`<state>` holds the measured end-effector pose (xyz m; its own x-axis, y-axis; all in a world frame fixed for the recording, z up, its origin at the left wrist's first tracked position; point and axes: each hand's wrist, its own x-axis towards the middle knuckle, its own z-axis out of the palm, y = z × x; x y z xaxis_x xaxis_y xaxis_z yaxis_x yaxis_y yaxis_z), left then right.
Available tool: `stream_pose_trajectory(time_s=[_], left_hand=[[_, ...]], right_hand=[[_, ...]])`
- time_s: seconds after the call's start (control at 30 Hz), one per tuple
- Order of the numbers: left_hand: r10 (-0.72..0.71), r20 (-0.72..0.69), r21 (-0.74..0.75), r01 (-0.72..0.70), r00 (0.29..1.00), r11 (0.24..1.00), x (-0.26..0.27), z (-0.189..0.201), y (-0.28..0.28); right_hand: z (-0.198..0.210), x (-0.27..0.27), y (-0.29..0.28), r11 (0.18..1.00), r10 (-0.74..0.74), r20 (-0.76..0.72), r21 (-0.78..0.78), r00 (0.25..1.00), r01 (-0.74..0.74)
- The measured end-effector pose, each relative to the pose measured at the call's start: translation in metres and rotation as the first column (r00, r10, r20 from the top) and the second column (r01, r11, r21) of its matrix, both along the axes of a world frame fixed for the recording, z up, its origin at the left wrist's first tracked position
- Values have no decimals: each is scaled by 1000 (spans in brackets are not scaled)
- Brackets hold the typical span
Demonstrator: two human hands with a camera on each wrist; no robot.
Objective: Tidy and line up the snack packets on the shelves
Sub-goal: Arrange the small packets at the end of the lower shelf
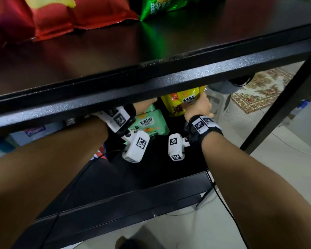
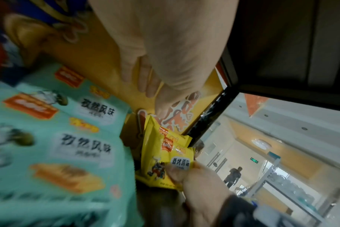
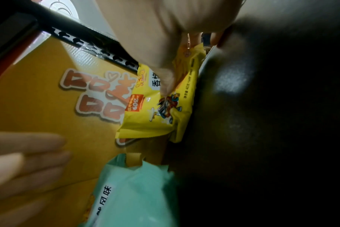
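Observation:
Yellow snack packets (image 1: 180, 103) (image 2: 161, 159) (image 3: 159, 110) stand on the lower shelf, at its right end, in front of an orange cardboard box (image 2: 111, 64) (image 3: 39, 99). My right hand (image 1: 199, 105) (image 2: 188, 176) (image 3: 165, 61) pinches them, thumb on the front face. Mint-green packets (image 1: 149, 124) (image 2: 58, 145) (image 3: 130, 192) lie stacked just left of them. My left hand (image 1: 145, 105) (image 2: 145, 73) (image 3: 29, 161) is mostly hidden under the upper shelf in the head view. The wrist views show its straight fingers lying flat against the orange box and holding nothing.
The upper shelf's black front edge (image 1: 151, 83) hangs over both hands. Red bags (image 1: 52, 18) and a green bag (image 1: 156, 6) sit on it. A black post (image 1: 280, 112) stands at the right. Blue packets (image 1: 34, 130) lie at the lower left. A person (image 2: 233, 175) stands far off.

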<state>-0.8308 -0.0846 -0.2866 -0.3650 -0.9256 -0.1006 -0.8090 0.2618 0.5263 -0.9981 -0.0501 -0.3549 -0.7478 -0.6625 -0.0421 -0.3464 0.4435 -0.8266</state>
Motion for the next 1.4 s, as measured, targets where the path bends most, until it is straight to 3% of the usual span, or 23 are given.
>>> stream_pose_trajectory(time_s=[0.17, 0.27, 0.47, 0.6, 0.67, 0.77, 0.87, 0.97, 1.1, 1.2, 1.4], left_hand=[[-16, 292, -165, 67, 956, 984, 18, -11, 28], [-44, 420, -179, 130, 906, 975, 24, -19, 37], [-33, 433, -8, 41, 901, 999, 40, -27, 36], [-1, 410, -84, 39, 912, 996, 40, -35, 49], [9, 329, -226, 69, 944, 972, 38, -44, 64], [-33, 127, -309, 71, 991, 948, 39, -57, 86], [-1, -61, -334, -19, 998, 942, 50, -70, 100], [92, -298, -302, -185, 950, 935, 63, -80, 112], [267, -621, 37, -313, 737, 949, 72, -90, 122], [343, -674, 163, -320, 655, 933, 78, -97, 119], [364, -689, 109, -407, 627, 907, 87, -115, 113]], right_hand=[[3, -3, 0, 996, 35, -5, 81, 999, -35], [9, -5, 9, 992, 42, 24, 122, 999, -44], [13, 5, 36, 999, 1, -124, -48, 992, -7], [1, 26, 51, 939, 274, -33, -205, 961, -275], [-3, 39, 58, 900, 393, 98, -244, 914, -361], [-6, 50, 67, 861, 504, 429, -313, 750, -400], [-12, 53, 78, 831, 555, 495, -361, 668, -423], [-18, 56, 87, 812, 580, 422, -368, 697, -453], [-26, 58, 93, 801, 587, 341, -376, 734, -466], [-28, 60, 97, 799, 586, 308, -378, 750, -468], [-27, 63, 100, 803, 581, 297, -358, 757, -476]])
